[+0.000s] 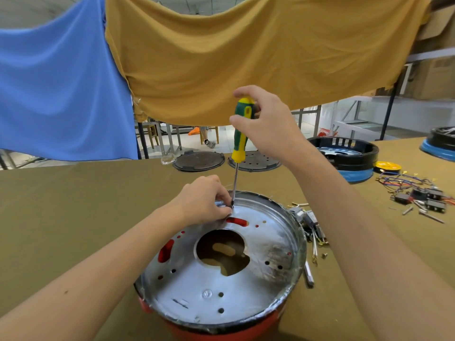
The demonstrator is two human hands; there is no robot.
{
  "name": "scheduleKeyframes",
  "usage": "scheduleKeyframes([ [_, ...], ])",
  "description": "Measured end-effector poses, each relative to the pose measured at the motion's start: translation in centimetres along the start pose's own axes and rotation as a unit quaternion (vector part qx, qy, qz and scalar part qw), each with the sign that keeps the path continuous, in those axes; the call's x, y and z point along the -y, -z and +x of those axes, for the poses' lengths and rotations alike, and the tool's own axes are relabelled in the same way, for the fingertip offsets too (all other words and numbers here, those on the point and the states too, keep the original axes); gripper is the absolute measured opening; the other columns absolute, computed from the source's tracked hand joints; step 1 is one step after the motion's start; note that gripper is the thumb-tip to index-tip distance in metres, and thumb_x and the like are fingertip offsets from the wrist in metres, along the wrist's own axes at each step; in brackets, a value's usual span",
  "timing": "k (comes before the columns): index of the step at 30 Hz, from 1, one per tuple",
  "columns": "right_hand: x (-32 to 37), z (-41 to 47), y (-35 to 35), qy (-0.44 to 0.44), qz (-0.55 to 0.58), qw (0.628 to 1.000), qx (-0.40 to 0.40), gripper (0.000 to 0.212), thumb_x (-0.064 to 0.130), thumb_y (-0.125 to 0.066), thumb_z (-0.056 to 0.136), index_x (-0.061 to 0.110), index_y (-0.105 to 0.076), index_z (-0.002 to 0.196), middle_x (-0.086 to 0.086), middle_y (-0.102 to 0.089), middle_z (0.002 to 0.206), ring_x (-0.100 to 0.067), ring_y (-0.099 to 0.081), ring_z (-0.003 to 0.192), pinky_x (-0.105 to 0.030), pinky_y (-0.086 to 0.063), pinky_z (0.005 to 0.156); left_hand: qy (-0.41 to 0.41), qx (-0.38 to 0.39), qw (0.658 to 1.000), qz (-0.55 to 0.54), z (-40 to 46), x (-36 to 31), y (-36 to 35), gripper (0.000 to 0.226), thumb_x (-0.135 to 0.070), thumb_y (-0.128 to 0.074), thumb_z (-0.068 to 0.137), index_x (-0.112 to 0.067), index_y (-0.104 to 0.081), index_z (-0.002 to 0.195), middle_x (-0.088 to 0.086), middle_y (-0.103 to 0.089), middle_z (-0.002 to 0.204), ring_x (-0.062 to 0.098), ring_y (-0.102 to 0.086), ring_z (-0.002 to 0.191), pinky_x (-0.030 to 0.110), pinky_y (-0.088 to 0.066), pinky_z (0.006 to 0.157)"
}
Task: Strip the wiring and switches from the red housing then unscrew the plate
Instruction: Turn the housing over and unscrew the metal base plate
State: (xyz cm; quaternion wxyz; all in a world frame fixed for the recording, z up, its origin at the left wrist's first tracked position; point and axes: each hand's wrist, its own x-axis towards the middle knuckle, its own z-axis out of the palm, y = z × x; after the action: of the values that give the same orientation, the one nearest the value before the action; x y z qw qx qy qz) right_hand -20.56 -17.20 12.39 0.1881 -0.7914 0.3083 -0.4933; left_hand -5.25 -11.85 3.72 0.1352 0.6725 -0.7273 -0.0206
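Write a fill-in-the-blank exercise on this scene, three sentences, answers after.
1. The right hand grips the handle of a green and yellow ____.
2. The left hand pinches at the tool's tip, at the far edge of the silver ____.
3. The housing under the plate is coloured ____.

Missing words: screwdriver; plate; red.

Right hand [266,124] around upright screwdriver [242,129], tip on plate [246,286] beside pinching left hand [204,200].
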Motion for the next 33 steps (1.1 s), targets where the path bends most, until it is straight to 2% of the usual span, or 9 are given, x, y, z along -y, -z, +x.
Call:
scheduleKeyframes([
  [5, 0.05, -0.15, -0.26, -0.027, 0.039, 0.999, 0.013, 0.023, 0.028, -0.057, 0.093, 0.026, -0.058, 0.115, 0.006, -0.051, 0.095, -0.006, -0.049, 0.077, -0.014, -0.039, 0.061, 0.005, -0.007, 1.0, -0.001, 0.18, -0.06, -0.19, 0.015, -0.037, -0.07, 0.089, -0.027, -0.075, 0.1, -0.015, -0.044, 0.093, 0.013, -0.051, 0.098, 0.044, -0.05, 0.094],
  [8, -0.02, -0.14, -0.25, -0.001, 0.005, 1.0, 0.003, 0.023, 0.039, -0.064, 0.092, 0.03, -0.062, 0.113, -0.003, -0.054, 0.104, -0.011, -0.052, 0.08, -0.015, -0.04, 0.068, -0.004, -0.017, 1.0, 0.004, 0.29, 0.03, -0.41, 0.013, -0.037, -0.07, 0.089, -0.027, -0.075, 0.097, -0.016, -0.043, 0.09, 0.012, -0.049, 0.094, 0.044, -0.05, 0.092],
  [12, 0.24, 0.06, -0.02, -0.007, 0.025, 1.0, -0.01, 0.029, 0.02, -0.056, 0.094, 0.023, -0.061, 0.123, 0.006, -0.057, 0.097, -0.006, -0.054, 0.076, -0.022, -0.048, 0.07, -0.002, -0.023, 1.0, 0.003, 0.44, 0.16, -0.62, 0.013, -0.038, -0.071, 0.087, -0.029, -0.074, 0.095, -0.017, -0.043, 0.089, 0.011, -0.048, 0.092, 0.041, -0.05, 0.091],
  [15, 0.35, 0.04, -0.22, -0.018, 0.047, 0.999, 0.008, 0.021, 0.022, -0.052, 0.095, 0.023, -0.061, 0.114, 0.007, -0.053, 0.088, -0.005, -0.048, 0.069, -0.02, -0.04, 0.062, -0.002, -0.024, 1.0, 0.009, 0.57, 0.01, -0.71, 0.012, -0.04, -0.07, 0.087, -0.03, -0.072, 0.094, -0.016, -0.043, 0.088, 0.012, -0.048, 0.092, 0.041, -0.051, 0.089],
  [19, 0.25, -0.18, -0.32, 0.012, 0.017, 1.0, 0.023, 0.02, 0.035, -0.062, 0.094, 0.028, -0.061, 0.112, -0.001, -0.053, 0.099, -0.012, -0.049, 0.082, -0.02, -0.041, 0.071, -0.002, -0.035, 0.999, 0.018, 0.55, -0.01, -0.9, 0.011, -0.039, -0.069, 0.088, -0.029, -0.071, 0.091, -0.014, -0.043, 0.086, 0.014, -0.048, 0.093, 0.045, -0.051, 0.088],
  [23, 0.47, 0.04, -0.04, -0.002, 0.048, 0.999, 0.008, 0.031, 0.018, -0.053, 0.095, 0.023, -0.06, 0.124, 0.005, -0.057, 0.101, -0.004, -0.052, 0.076, -0.015, -0.041, 0.065, 0.005, -0.033, 0.999, 0.008, 0.49, -0.07, -0.87, 0.008, -0.039, -0.07, 0.087, -0.032, -0.067, 0.086, -0.014, -0.043, 0.087, 0.015, -0.047, 0.092, 0.045, -0.051, 0.089],
  [26, 0.59, -0.13, -0.3, -0.007, 0.052, 0.998, 0.029, 0.024, 0.03, -0.055, 0.095, 0.026, -0.06, 0.118, 0.006, -0.05, 0.095, -0.002, -0.049, 0.069, -0.006, -0.036, 0.054, 0.008, -0.033, 0.999, 0.003, 0.53, -0.22, -0.79, 0.01, -0.038, -0.071, 0.087, -0.033, -0.064, 0.084, -0.015, -0.041, 0.085, 0.014, -0.047, 0.09, 0.044, -0.051, 0.089],
  [29, 0.34, -0.27, -0.32, 0.018, -0.001, 1.0, 0.023, 0.03, 0.041, -0.064, 0.093, 0.032, -0.059, 0.12, 0.001, -0.046, 0.106, -0.004, -0.05, 0.079, -0.006, -0.039, 0.064, 0.008, -0.035, 0.999, 0.005, 0.54, -0.28, -0.84, 0.01, -0.038, -0.071, 0.087, -0.033, -0.063, 0.083, -0.016, -0.041, 0.085, 0.014, -0.046, 0.092, 0.045, -0.051, 0.089],
  [33, 0.44, -0.05, 0.03, 0.01, 0.011, 1.0, 0.001, 0.035, 0.019, -0.053, 0.096, 0.023, -0.057, 0.131, 0.014, -0.051, 0.098, 0.0, -0.05, 0.079, -0.004, -0.039, 0.068, 0.009, -0.04, 0.999, 0.003, 0.52, -0.22, -0.93, 0.007, -0.037, -0.071, 0.088, -0.03, -0.07, 0.089, -0.016, -0.041, 0.085, 0.014, -0.046, 0.092, 0.045, -0.051, 0.09],
])
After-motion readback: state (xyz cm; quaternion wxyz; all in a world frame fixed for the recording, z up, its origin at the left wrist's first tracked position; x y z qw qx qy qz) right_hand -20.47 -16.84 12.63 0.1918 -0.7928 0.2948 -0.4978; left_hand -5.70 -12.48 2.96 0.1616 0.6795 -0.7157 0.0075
